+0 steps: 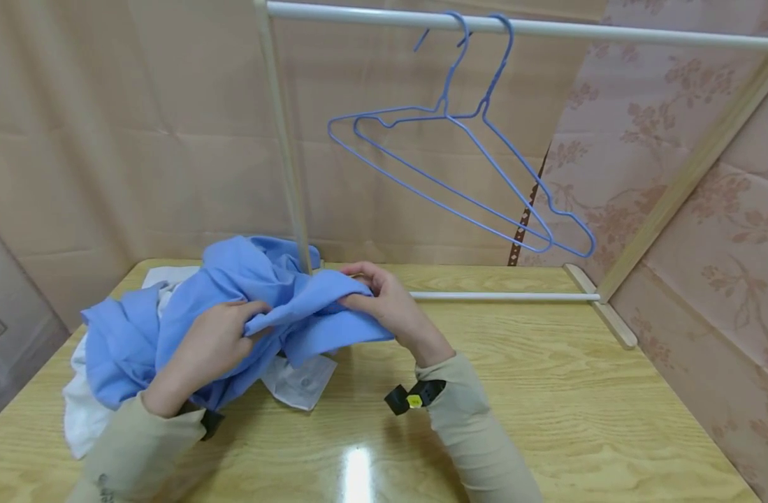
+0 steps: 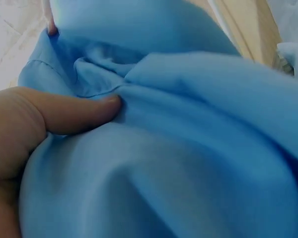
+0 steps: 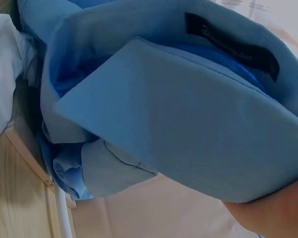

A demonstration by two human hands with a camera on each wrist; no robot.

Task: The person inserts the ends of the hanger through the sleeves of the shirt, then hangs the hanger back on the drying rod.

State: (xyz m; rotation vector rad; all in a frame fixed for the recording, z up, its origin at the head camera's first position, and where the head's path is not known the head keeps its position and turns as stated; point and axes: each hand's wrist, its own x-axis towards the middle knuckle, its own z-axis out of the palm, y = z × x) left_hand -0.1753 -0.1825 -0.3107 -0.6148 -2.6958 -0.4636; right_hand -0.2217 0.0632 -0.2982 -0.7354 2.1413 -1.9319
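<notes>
A light blue collared shirt (image 1: 226, 279) lies bunched at the left of the table, partly lifted between both hands. My left hand (image 1: 216, 342) pinches a fold of it; its thumb (image 2: 84, 113) presses on the cloth in the left wrist view, while the other fingers are mostly hidden. Near the collar, my right hand (image 1: 393, 307) grips the shirt's edge. In the right wrist view the collar (image 3: 179, 114) stands raised, with a black label (image 3: 233, 47) inside the neck. White clothing (image 1: 84, 412) lies beneath the shirt, and a pale grey-white piece (image 1: 302, 381) pokes out below it.
Two blue wire hangers (image 1: 446, 115) hang from the white rail (image 1: 371, 15) of a rack. The rack's left post (image 1: 283, 140) rises just behind the shirt, and its lower white bar (image 1: 503, 297) runs along the back of the wooden table (image 1: 547, 405). Curtains hang behind.
</notes>
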